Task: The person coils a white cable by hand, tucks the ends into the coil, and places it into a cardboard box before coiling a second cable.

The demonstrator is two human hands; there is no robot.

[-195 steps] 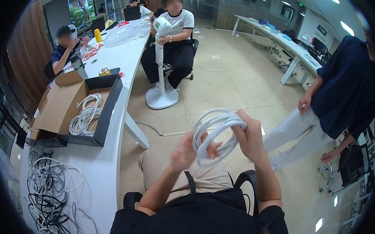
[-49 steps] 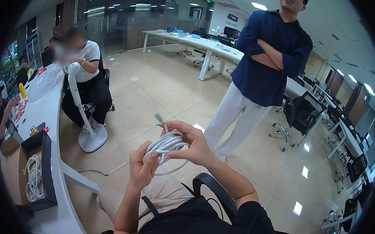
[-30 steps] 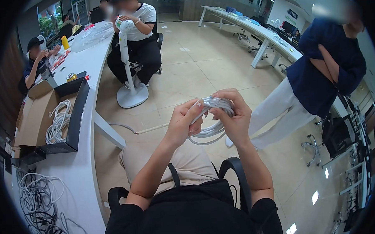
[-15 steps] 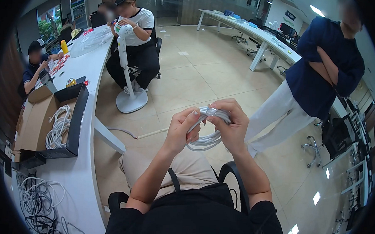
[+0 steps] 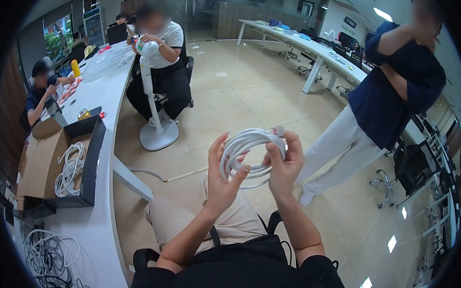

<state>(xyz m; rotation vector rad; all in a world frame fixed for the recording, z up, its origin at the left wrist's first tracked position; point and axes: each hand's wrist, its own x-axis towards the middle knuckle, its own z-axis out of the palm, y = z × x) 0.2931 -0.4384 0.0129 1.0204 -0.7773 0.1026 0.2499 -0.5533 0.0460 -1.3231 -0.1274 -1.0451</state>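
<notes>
A coiled white cable (image 5: 251,136) is held up in front of my lap, its loops forming a ring. My left hand (image 5: 224,177) is closed around the left side of the coil, thumb on the near side and fingers behind. On the right side, my right hand (image 5: 285,167) grips the loops between thumb and fingers. A small pale plug (image 5: 278,130) shows at the coil's upper right, beside my right fingertips. Part of the loops is hidden behind my fingers.
On the white table (image 5: 100,231) at left stand an open box (image 5: 93,161) with coiled white cable inside and a tangle of cables (image 5: 48,257). One seated person handles a white fan stand (image 5: 149,89); another sits farther left. A person in navy (image 5: 397,89) stands at right.
The coil has turned to show its open ring. My left hand has shifted down its left side, and my right hand has moved from the top to the right side.
</notes>
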